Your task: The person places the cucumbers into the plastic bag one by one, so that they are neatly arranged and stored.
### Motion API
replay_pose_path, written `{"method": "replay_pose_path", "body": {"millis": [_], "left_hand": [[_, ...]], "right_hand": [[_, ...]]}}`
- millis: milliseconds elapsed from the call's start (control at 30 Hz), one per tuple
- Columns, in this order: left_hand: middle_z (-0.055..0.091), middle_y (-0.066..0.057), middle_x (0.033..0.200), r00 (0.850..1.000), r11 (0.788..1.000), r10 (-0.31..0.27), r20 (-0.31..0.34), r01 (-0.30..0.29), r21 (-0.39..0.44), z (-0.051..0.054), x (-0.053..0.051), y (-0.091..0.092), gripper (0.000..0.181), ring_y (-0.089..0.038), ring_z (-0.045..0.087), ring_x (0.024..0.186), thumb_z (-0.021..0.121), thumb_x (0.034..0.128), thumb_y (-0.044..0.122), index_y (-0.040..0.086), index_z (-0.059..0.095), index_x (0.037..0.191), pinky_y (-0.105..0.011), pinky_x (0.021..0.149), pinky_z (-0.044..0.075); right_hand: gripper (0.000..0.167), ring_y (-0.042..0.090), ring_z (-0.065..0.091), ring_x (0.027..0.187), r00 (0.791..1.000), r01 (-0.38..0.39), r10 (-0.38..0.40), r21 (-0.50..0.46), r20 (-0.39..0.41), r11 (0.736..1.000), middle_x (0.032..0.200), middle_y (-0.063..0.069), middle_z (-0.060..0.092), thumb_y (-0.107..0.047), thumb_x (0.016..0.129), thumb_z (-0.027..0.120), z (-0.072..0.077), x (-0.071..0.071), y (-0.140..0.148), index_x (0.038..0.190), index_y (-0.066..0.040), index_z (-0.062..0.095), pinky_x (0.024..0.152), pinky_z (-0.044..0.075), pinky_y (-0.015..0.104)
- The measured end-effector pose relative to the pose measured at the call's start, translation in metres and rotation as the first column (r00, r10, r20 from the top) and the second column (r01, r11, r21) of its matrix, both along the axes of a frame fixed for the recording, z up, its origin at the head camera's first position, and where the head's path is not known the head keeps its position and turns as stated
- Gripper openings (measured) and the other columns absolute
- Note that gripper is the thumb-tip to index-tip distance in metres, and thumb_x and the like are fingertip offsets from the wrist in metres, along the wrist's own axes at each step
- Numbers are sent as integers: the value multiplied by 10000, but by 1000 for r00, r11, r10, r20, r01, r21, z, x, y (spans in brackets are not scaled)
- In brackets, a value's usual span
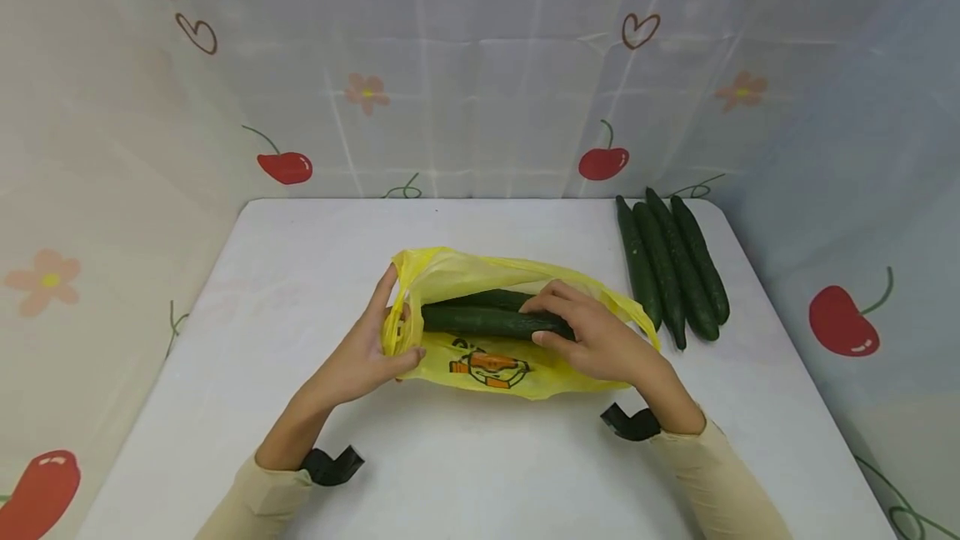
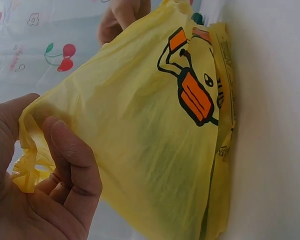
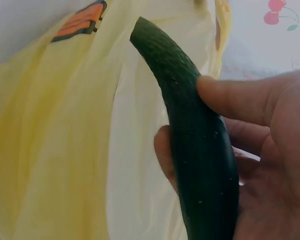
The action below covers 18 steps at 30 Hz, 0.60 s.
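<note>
A yellow plastic bag [image 1: 573,369] with an orange and black print lies on the table, its mouth spread open. My left hand [image 1: 366,354] grips the bag's left rim; in the left wrist view, the thumb and fingers curl round gathered plastic [image 2: 26,172]. My right hand [image 1: 600,338] reaches into the mouth and holds one end of a dark green cucumber [image 1: 487,322]. Thumb and fingers wrap that cucumber [image 3: 197,140] in the right wrist view. Behind it, a second cucumber [image 1: 491,298] is partly visible inside the bag. The bag's bottom is hidden.
Several cucumbers [image 1: 667,269] lie side by side at the table's back right, close to the bag's right edge. The white table [image 1: 480,473] is bordered by printed curtains [image 1: 480,65] at the back and both sides. Black straps [image 1: 333,467] sit on both wrists.
</note>
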<state>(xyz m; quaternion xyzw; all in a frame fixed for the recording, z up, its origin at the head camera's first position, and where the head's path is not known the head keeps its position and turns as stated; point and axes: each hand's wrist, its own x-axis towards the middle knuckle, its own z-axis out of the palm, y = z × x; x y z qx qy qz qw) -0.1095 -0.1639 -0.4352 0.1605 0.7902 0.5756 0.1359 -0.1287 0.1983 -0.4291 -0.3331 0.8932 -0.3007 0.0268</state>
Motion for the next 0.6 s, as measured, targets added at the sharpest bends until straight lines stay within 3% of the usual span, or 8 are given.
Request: {"method": "replay_pose_path", "body": {"millis": [133, 267, 400, 600], "left_hand": [[552, -149, 1056, 1000, 1000, -6, -20, 7, 15, -2, -1, -1, 1215, -176, 641, 670, 760, 908, 71, 452, -74, 1705, -445, 525, 624], [534, -128, 1092, 1000, 999, -3, -26, 4, 34, -2, -1, -2, 1204, -153, 621, 700, 757, 908, 54, 429, -57, 1712, -382, 543, 617], [522, -127, 1087, 999, 999, 10, -49, -8, 49, -2, -1, -3, 1241, -138, 600, 724, 766, 887, 18, 453, -58, 1708, -307, 565, 601], [490, -127, 1074, 998, 997, 0, -59, 5, 82, -3, -1, -1, 1304, -144, 600, 691, 757, 878, -39, 501, -111, 1687, -317, 532, 596]], "right_hand": [[304, 120, 633, 1128, 999, -25, 24, 24, 43, 999, 1278, -60, 641, -237, 1035, 721, -2, -4, 0, 1335, -195, 703, 995, 590, 413], [329, 141, 658, 1149, 997, -31, 25, 74, 78, 997, 1275, -57, 653, -178, 990, 775, -12, -11, 1, 1311, -206, 712, 1014, 600, 424], [370, 145, 679, 1143, 999, -22, 19, 118, 30, 993, 1268, -58, 667, -141, 947, 825, -31, -10, 2, 1287, -230, 710, 975, 612, 402], [392, 162, 693, 1157, 998, -2, 12, 148, -65, 989, 1277, -48, 679, -133, 926, 852, -52, 4, 1, 1277, -237, 712, 949, 619, 375]]}}
